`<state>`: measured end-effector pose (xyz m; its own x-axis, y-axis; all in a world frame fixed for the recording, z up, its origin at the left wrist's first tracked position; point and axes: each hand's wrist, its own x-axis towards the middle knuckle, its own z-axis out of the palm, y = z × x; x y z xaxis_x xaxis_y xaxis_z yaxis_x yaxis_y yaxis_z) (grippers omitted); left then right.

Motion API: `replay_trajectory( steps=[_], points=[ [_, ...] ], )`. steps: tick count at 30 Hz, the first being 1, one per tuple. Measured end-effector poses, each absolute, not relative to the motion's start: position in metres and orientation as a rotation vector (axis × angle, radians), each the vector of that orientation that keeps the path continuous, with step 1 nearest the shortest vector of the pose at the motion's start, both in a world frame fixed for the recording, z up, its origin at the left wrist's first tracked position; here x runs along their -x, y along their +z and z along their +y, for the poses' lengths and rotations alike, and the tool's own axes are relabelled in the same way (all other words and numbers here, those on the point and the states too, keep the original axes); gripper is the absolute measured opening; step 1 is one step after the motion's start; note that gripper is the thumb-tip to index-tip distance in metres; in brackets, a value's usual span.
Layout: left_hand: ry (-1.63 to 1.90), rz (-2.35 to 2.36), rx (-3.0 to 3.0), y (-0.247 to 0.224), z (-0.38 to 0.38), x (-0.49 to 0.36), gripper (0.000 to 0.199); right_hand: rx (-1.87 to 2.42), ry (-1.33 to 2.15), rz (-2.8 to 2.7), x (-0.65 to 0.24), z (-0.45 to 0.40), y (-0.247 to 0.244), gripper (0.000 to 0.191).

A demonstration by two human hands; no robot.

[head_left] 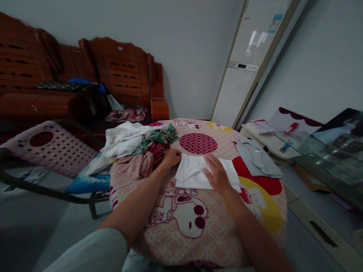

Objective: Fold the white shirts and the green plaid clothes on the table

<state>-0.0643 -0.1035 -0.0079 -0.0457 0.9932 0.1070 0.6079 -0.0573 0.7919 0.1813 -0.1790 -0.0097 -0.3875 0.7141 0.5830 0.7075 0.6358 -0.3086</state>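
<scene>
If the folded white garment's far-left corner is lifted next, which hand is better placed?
The left hand, I'd judge: it is right at that corner, while the right hand rests on top of the folded white garment, farther right.

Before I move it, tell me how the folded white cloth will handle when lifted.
The folded white cloth looks thin, so probably floppy and light. A curved edge shows on top, so layers may slip open.
</scene>
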Motion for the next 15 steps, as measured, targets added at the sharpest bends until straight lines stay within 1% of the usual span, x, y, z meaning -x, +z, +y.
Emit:
replay_trajectory(
  steps=[3,8,12,15],
  points=[
    [0.981,1.587,-1.619,-0.008,-0.105,0.067,0.008,1.038,0.077,-2.311,-0.154,-0.184,-0.015,0.057],
    [0.858,1.191,-1.383,-0.004,-0.109,0.077,0.02,1.005,0.112,-2.352,-0.142,-0.184,-0.013,0.063],
    [0.867,1.234,-1.409,-0.002,-0.112,0.079,0.02,0.942,0.113,-2.448,-0.129,-0.185,-0.003,0.058],
    [0.828,1.19,-1.427,-0.001,-0.113,0.08,0.025,0.915,0.125,-2.478,-0.119,-0.185,-0.003,0.056]
  ],
)
